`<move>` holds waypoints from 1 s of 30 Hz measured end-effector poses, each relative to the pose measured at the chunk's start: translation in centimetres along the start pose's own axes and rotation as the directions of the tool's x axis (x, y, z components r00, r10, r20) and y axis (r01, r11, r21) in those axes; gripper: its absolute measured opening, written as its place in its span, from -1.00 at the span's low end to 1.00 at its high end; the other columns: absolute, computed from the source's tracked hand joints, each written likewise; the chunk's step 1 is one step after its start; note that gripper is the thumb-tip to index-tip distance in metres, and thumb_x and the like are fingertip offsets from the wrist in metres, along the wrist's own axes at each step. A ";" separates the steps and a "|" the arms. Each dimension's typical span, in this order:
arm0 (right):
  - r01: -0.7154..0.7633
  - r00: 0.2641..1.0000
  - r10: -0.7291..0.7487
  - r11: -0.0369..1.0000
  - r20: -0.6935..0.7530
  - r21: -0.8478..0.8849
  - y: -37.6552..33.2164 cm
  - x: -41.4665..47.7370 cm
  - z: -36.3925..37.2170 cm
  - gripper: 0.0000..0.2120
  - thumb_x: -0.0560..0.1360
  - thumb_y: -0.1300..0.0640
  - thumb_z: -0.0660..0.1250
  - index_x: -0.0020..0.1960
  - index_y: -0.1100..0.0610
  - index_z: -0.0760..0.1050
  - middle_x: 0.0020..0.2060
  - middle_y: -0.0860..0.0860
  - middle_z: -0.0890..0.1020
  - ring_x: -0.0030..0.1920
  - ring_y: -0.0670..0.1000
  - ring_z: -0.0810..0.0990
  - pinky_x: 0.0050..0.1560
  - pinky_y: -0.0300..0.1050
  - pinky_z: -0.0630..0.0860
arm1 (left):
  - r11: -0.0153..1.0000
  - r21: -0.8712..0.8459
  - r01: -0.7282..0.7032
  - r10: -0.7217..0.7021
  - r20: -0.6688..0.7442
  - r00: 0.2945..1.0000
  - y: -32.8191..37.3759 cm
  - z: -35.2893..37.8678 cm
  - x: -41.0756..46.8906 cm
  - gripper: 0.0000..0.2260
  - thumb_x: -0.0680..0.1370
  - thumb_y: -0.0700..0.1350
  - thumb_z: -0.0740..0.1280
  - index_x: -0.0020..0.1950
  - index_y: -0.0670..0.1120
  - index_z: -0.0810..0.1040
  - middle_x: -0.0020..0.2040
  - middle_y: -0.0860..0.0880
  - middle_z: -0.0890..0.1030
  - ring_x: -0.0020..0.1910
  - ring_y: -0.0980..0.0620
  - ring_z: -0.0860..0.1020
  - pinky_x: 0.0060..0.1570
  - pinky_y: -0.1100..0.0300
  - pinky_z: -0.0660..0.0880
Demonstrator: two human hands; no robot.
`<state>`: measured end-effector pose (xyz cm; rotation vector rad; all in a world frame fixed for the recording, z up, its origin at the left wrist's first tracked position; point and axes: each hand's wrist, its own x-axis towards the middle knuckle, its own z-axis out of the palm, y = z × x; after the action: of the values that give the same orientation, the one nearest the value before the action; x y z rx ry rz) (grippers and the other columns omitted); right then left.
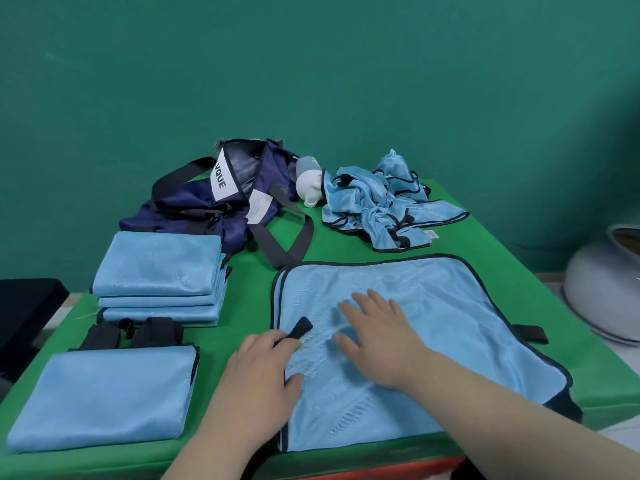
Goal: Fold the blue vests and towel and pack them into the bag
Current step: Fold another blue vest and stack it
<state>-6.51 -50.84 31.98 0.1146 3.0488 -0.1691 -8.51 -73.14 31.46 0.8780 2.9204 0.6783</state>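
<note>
Right hand [377, 337] is flat on the middle of the spread-out blue vest [433, 327], palm down, fingers straight and fanned out, not gripping anything. Left hand [263, 368] sits at the vest's left edge with the thumb lying on the fabric and the fingertips right at a short black strap [300, 327]. Honestly can't tell if it's pinching that strap or just touching it.

The vest lies flat on the green table [249, 306], near side, right of centre, dark trim all around.

Over on the left there's a stack of folded vests [156, 271], and closer to the near edge a single folded blue piece [104, 400] with black straps poking out of its far side. Just behind the stack is the navy bag [194, 209], slumped with its top open and grey handles trailing onto the table. A white bottle [308, 185] lies between the bag and a crumpled pile of unfolded vests [377, 202] at the far right. Off the table on the right there's a pale round container [606, 289].
</note>
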 end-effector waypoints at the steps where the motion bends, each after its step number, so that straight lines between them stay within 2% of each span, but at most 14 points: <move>1: 0.028 1.000 -0.028 1.000 0.004 0.013 -1.1 0.7 0.1 -0.43 0.65 -0.22 0.00 0.59 -0.04 0.08 0.61 0.04 0.06 0.61 0.12 -0.11 0.57 0.22 -0.14 | 1.000 -0.019 0.009 -0.010 -0.019 1.000 -0.3 -0.2 0.1 -0.54 0.60 0.11 0.27 0.50 0.15 0.31 0.39 0.23 0.33 0.36 0.14 0.26 0.37 0.24 0.25; 3: 0.078 0.997 -0.078 0.997 0.005 0.020 -2.9 2.1 0.4 -0.48 0.67 -0.14 0.00 0.59 -0.02 0.10 0.59 0.04 0.09 0.61 0.12 -0.09 0.57 0.23 -0.13 | 0.998 -0.030 0.052 -0.053 -0.040 0.998 -0.8 -0.7 0.2 -0.53 0.59 0.08 0.27 0.50 0.14 0.28 0.35 0.21 0.36 0.33 0.12 0.29 0.34 0.24 0.29; 7: 0.134 0.991 -0.133 0.990 -0.011 0.046 -4.9 3.5 2.0 -0.52 0.68 -0.07 -0.03 0.58 -0.04 0.13 0.58 0.01 0.12 0.59 0.10 -0.05 0.56 0.23 -0.10 | 0.987 0.038 0.157 -0.156 -0.044 0.987 -1.7 -2.0 0.0 -0.59 0.58 0.08 0.27 0.42 0.07 0.38 0.28 0.11 0.41 0.27 0.03 0.33 0.29 0.15 0.36; 8: 0.132 0.991 -0.131 0.990 -0.009 0.054 -5.1 3.6 2.4 -0.50 0.67 -0.10 -0.07 0.59 -0.06 0.11 0.59 -0.01 0.09 0.60 0.09 -0.08 0.56 0.21 -0.13 | 0.982 0.066 0.176 -0.175 -0.020 0.984 -1.9 -2.3 -0.2 -0.60 0.58 0.09 0.26 0.41 0.06 0.38 0.36 0.07 0.36 0.33 0.01 0.29 0.33 0.14 0.34; 10: 0.123 0.992 -0.123 0.991 -0.008 0.061 -5.1 3.6 3.0 -0.44 0.62 -0.17 -0.17 0.60 -0.09 0.07 0.61 -0.04 0.04 0.61 0.07 -0.12 0.57 0.17 -0.17 | 0.977 0.106 0.185 -0.187 0.008 0.982 -2.1 -2.5 -0.3 -0.63 0.60 0.06 0.23 0.40 0.06 0.37 0.56 -0.04 0.12 0.47 -0.05 0.15 0.42 0.09 0.26; 12: 0.130 0.991 -0.130 0.990 -0.020 0.044 -5.0 3.6 3.2 -0.37 0.57 -0.21 -0.25 0.60 -0.11 0.05 0.61 -0.05 0.03 0.61 0.07 -0.12 0.57 0.16 -0.16 | 0.982 0.102 0.161 -0.162 0.003 0.987 -1.8 -2.6 -0.6 -0.67 0.57 -0.05 0.20 0.35 0.05 0.42 0.62 -0.11 -0.07 0.56 -0.13 0.00 0.50 0.02 0.16; 14: 0.142 0.990 -0.141 0.990 -0.032 0.027 -5.0 3.7 3.4 -0.37 0.56 -0.21 -0.26 0.60 -0.11 0.05 0.61 -0.05 0.03 0.61 0.08 -0.10 0.57 0.16 -0.14 | 0.988 0.138 0.064 -0.058 -0.047 0.997 -1.5 -2.1 -0.3 -0.61 0.46 -0.16 0.23 0.27 0.01 0.53 0.61 -0.19 0.10 0.58 -0.19 0.06 0.51 -0.09 0.15; 16: 0.155 0.987 -0.153 0.987 -0.045 0.034 -5.0 3.7 3.5 -0.36 0.55 -0.20 -0.28 0.59 -0.11 0.06 0.61 -0.04 0.05 0.61 0.08 -0.08 0.57 0.17 -0.12 | 0.984 0.158 -0.083 0.092 -0.050 0.994 -0.6 -2.1 -0.2 -0.58 0.38 -0.13 0.27 0.23 0.00 0.58 0.52 -0.15 0.34 0.54 -0.16 0.23 0.51 -0.11 0.13; 18: 0.163 0.986 -0.160 0.983 -0.049 0.079 -4.9 3.6 3.6 -0.37 0.55 -0.17 -0.26 0.60 -0.11 0.07 0.61 -0.06 0.06 0.61 0.04 -0.09 0.57 0.14 -0.14 | 0.976 0.177 -0.129 0.122 0.051 0.991 0.2 -1.4 -0.2 -0.56 0.56 -0.03 0.18 0.45 0.01 0.39 0.59 -0.08 0.21 0.59 -0.07 0.11 0.56 -0.03 -0.07; 21: 0.183 0.982 -0.157 0.933 -0.109 0.310 -4.4 3.4 3.4 -0.52 0.68 0.11 0.00 0.59 -0.04 0.17 0.58 -0.11 0.18 0.60 -0.10 -0.06 0.59 0.01 -0.17 | 0.978 0.206 -0.033 -0.011 0.209 0.978 -0.5 -0.4 -0.5 -0.44 0.66 0.12 0.08 0.61 -0.02 0.01 0.64 -0.06 -0.12 0.61 -0.06 -0.11 0.57 -0.07 -0.14; 23: 0.188 0.977 -0.104 0.828 -0.185 0.528 -4.1 3.1 3.1 -0.55 0.66 0.28 0.07 0.50 0.00 0.33 0.49 -0.23 0.31 0.54 -0.30 0.01 0.58 -0.16 -0.17 | 0.976 0.216 -0.018 -0.035 0.239 0.970 -0.9 -0.4 -0.7 -0.41 0.65 0.16 0.09 0.61 -0.01 -0.01 0.64 -0.04 -0.16 0.61 -0.06 -0.12 0.56 -0.09 -0.13; 26: 0.148 0.965 0.059 0.682 -0.256 0.716 -3.5 2.0 2.5 -0.58 0.65 0.34 0.12 0.28 -0.09 0.51 0.24 -0.54 0.39 0.38 -0.55 0.12 0.53 -0.33 -0.05 | 0.977 0.211 -0.019 -0.032 0.239 0.971 -1.1 -0.8 -0.9 -0.41 0.64 0.20 0.10 0.61 0.03 0.04 0.64 -0.01 -0.13 0.60 -0.04 -0.11 0.57 -0.07 -0.13; 28: 0.115 0.960 0.117 0.663 -0.255 0.740 -2.8 0.8 1.8 -0.62 0.65 0.30 0.14 0.21 -0.11 0.55 0.16 -0.59 0.44 0.36 -0.54 0.17 0.47 -0.36 0.08 | 0.973 0.232 -0.023 -0.025 0.203 0.979 -1.0 -0.8 -1.0 -0.42 0.64 0.22 0.08 0.60 0.05 0.05 0.64 -0.01 -0.12 0.60 -0.06 -0.13 0.56 -0.09 -0.14; 30: 0.097 0.966 0.102 0.707 -0.236 0.701 -1.7 -0.8 0.8 -0.67 0.66 0.24 0.16 0.24 -0.10 0.55 0.23 -0.48 0.43 0.38 -0.53 0.14 0.36 -0.46 0.14 | 0.970 0.241 -0.040 -0.006 0.187 0.982 -0.4 -0.9 -1.1 -0.44 0.65 0.22 0.06 0.60 0.05 0.06 0.64 -0.02 -0.12 0.60 -0.08 -0.15 0.56 -0.09 -0.15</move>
<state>-5.74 -52.66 31.40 0.1999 3.0183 -1.4399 -7.89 -74.36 31.97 0.9296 2.8669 0.2233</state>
